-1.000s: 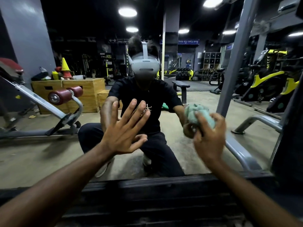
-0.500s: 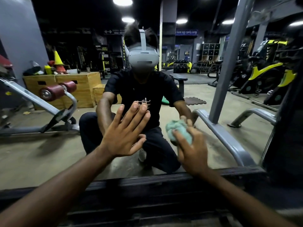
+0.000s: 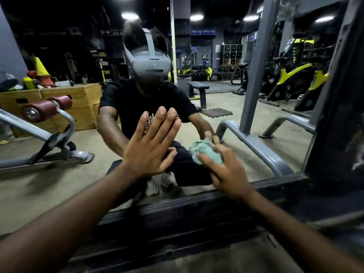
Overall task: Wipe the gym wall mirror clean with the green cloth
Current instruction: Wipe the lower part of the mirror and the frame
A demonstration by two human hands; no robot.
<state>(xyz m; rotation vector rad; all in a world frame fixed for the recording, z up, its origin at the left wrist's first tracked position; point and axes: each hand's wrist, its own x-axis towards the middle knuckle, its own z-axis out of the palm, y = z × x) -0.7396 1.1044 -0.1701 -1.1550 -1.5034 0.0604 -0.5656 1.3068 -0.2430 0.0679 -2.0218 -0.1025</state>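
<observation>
Mirror [image 3: 49, 184] spans the view; left hand [image 3: 149, 146] flat, fingers straight, seems braced on glass, & right hand [image 3: 228, 174] just right of it, lower, grips balled green cloth [image 3: 204, 150] vs glass near bottom edge, so most glass lies up/left of cloth.

Partly hidden under right hand [image 3: 228, 174]: green cloth [image 3: 205, 151].

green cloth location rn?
Head view, right of centre: the green cloth is bunched in the right hand against the lower mirror, just above its bottom frame, right of the flat left hand.
</observation>
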